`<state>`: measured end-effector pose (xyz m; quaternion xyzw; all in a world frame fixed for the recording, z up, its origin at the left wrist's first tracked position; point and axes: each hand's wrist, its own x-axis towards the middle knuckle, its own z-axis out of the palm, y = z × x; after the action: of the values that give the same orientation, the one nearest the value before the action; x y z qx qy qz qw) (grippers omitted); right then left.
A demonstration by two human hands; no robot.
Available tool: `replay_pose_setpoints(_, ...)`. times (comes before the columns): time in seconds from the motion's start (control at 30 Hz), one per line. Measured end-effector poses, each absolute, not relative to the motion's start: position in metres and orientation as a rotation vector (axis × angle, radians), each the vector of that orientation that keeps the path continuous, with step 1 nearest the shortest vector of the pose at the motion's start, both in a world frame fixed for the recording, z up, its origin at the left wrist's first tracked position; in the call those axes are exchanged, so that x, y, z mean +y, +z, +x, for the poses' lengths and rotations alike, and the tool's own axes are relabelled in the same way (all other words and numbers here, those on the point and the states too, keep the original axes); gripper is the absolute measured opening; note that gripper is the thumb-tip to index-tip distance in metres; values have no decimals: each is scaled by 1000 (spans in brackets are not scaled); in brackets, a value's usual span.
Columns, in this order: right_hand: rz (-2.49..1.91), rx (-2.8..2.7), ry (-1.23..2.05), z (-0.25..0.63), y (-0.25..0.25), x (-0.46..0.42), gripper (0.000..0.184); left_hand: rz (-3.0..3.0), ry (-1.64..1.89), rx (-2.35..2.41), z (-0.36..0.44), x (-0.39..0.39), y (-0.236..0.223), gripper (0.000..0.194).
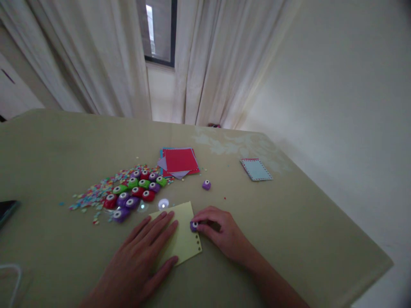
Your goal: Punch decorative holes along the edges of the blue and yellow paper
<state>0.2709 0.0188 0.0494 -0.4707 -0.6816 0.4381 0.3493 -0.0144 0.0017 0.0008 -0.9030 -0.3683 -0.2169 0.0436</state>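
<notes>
A pale yellow sheet of paper (pixel 181 239) lies on the table with a few small shapes punched along its right edge. My left hand (pixel 144 248) rests flat on the sheet, fingers stretched out and pressing on its left part. At the right edge, just above the punched shapes, a small purple paper punch (pixel 193 226) with a white round button sits on the paper. My right hand (pixel 221 229) pinches this punch between thumb and fingers. Whether the paper is inside its slot is hidden. Another purple punch (pixel 206 185) stands a little farther back.
Several red, green and purple punches (pixel 138 188) cluster at left, beside a spread of colourful paper confetti (pixel 99 190). Behind lies a stack of red, lilac and blue paper (pixel 181 160). A light blue card with a punched border (pixel 257 169) lies at right. A dark device (pixel 7 210) shows at far left.
</notes>
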Motion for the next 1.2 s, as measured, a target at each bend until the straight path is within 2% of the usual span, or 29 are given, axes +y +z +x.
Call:
replay_pose_setpoints(0.23, -1230, -1755, 1158, 271, 49, 18, 14, -2770, -653, -1143, -14, 2, 0, 74)
replay_pose_setpoints(0.4, -1348, -1649, 1150, 274, 50, 20, 26, -2775, -686, -1152, -13, 3, -2, 71)
replay_pose_setpoints(0.5, -1479, -1627, 1233, 279, 54, 33, 25, -2754, -700, -1135, -13, 3, -2, 69)
replay_pose_setpoints(0.67, -1628, -1793, 1436, 283, 60, 61, 36, -2703, -718, -1097, -13, 4, -5, 67)
replay_pose_setpoints(0.83, -1768, -1902, 1466, 279, 66, 72, 41, -2717, -713, -1144, -11, 3, -7, 65)
replay_pose_setpoints(1.07, -1848, -2219, 1352, 270, 86, 73, 35, -2714, -725, -1159, -10, 0, -8, 64)
replay_pose_setpoints(1.2, -1799, -2213, 1491, 274, 94, 78, 35, -2692, -748, -1152, -10, 0, -7, 65)
